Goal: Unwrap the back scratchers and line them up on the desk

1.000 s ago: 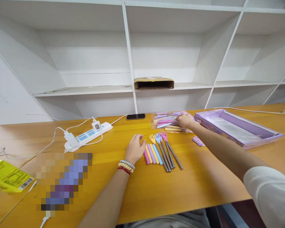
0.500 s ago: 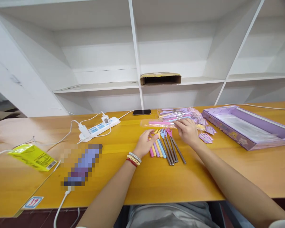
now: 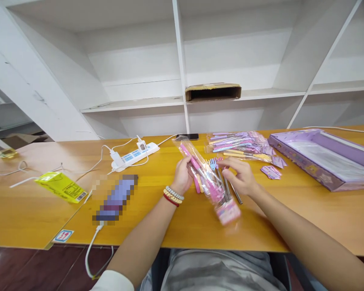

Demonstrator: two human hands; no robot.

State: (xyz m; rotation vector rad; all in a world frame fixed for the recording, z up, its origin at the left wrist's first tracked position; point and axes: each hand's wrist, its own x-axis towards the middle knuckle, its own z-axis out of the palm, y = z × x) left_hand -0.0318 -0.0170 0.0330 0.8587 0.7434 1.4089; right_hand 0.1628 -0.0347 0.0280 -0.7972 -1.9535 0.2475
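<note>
A clear plastic packet [image 3: 214, 188] with pink pieces and a pink card at its lower end is pinched in my left hand [image 3: 183, 174]. It slants over the row of coloured handles and metal rods [image 3: 238, 195] with small hand-shaped ends. My right hand [image 3: 237, 174] is just right of the packet, above the rods, its fingers curled and apart with nothing seen in them. Behind lies a pile of similar packets [image 3: 239, 143]. Small pink cards [image 3: 271, 172] lie right of my right hand.
A purple tray box [image 3: 324, 161] stands at the right. At the left are a white power strip [image 3: 136, 157], cables, a pixelated phone [image 3: 117, 200] and a yellow carton [image 3: 62, 186]. A dark phone [image 3: 188, 137] lies near the shelves, which hold a cardboard box [image 3: 214, 92].
The pink packet has come off the pile into my left hand and now slants over the rods. My right hand has moved nearer, off the pile. The view has shifted slightly.
</note>
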